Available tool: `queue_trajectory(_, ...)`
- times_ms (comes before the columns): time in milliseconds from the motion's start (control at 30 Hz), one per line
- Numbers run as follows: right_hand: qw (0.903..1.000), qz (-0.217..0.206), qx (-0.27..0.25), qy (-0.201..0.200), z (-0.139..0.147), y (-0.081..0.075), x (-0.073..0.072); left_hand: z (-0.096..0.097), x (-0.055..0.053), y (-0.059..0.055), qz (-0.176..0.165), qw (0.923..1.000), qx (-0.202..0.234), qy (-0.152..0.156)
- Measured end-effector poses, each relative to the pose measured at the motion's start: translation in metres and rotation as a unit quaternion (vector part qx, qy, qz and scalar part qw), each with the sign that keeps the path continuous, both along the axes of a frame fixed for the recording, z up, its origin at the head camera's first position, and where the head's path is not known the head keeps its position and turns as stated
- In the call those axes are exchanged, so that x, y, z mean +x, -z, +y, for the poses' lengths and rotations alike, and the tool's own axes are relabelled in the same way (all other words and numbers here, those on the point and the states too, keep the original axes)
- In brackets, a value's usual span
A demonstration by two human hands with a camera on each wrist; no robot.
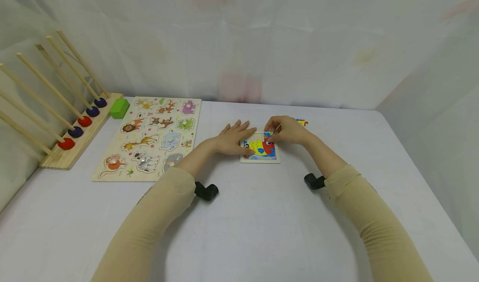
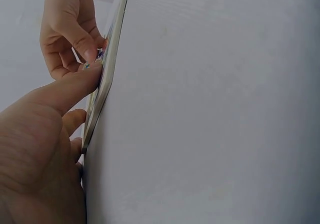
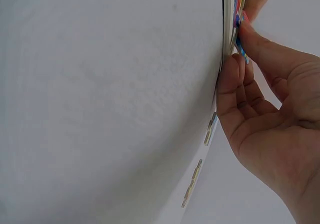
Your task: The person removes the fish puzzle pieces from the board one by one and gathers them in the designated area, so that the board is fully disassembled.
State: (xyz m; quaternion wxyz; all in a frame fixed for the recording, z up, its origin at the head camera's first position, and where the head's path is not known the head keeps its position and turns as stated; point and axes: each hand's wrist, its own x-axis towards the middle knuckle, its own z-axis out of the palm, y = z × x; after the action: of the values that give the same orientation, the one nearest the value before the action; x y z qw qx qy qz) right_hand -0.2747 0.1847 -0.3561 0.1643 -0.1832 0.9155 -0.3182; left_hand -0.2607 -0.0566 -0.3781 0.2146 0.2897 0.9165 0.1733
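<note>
A small framed jigsaw puzzle (image 1: 260, 162) lies on the white table, with a yellow, red and blue picture in it. My left hand (image 1: 232, 141) is spread over its left side, fingers straight and the thumb resting on the picture. At the upper right corner, my right hand (image 1: 286, 130) pinches a colourful puzzle piece (image 3: 241, 49) between thumb and fingers. In the right wrist view the piece stands tilted against the tray's edge. Loose puzzle pieces (image 1: 301, 122) lie just beyond the right hand, partly hidden by it.
Left of the puzzle lies a wooden animal peg board (image 1: 164, 138). Farther left stands a rack of upright wooden rods (image 1: 80, 138) with red and blue beads, a green block (image 1: 119, 108) beside it. A white cloth (image 1: 299, 45) hangs behind the table.
</note>
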Motion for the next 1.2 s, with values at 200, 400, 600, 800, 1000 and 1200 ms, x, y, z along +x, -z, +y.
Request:
queue_trajectory(200,0.9993,-0.019,-0.028,0.018,0.004,0.0,-0.001,0.0,0.003,-0.001,0.007,0.9999,0.007,0.001)
queue_trajectory(400,0.9989,-0.018,-0.032,0.03,0.005,-0.005,-0.001,-0.001,0.004,-0.002,0.013,0.9998,0.014,0.004)
queue_trajectory(600,0.9976,-0.024,-0.046,0.044,0.011,-0.014,0.0,-0.001,0.004,-0.003,0.01,0.9998,0.017,0.006)
queue_trajectory(800,0.9941,-0.027,-0.076,0.072,0.024,-0.016,-0.004,0.0,0.001,0.001,0.004,1.0,0.001,0.002)
queue_trajectory(1000,0.9885,-0.027,-0.098,0.113,0.043,-0.016,-0.009,-0.001,0.001,0.0,0.005,0.9999,0.008,0.006)
queue_trajectory(1200,0.9803,-0.027,-0.126,0.149,0.064,-0.017,-0.012,-0.001,0.004,-0.003,0.01,0.9998,0.017,0.007)
